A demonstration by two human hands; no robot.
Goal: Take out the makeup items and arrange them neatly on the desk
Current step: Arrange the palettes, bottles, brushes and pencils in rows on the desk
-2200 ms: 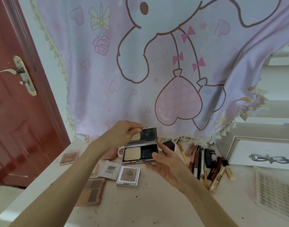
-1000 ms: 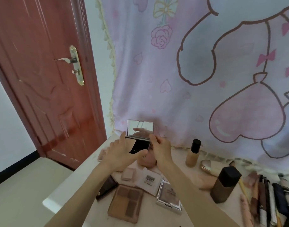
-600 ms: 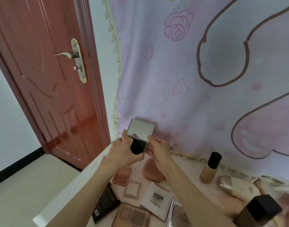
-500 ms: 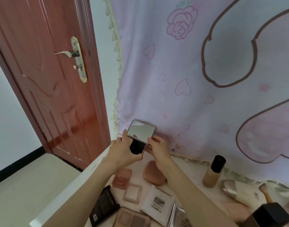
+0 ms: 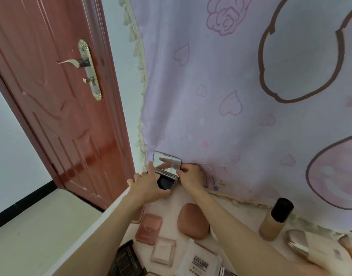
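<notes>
Head view, down toward desk (image 5: 227, 208)

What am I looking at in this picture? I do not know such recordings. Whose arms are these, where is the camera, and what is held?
No machine here: a person wears a camera on the head, looking down at their own arms. The left hand and right hand both hold an open mirror compact at the desk's back corner, beside a curtain and door. On the desk lie a pink sponge, small palettes and a foundation bottle.
</notes>
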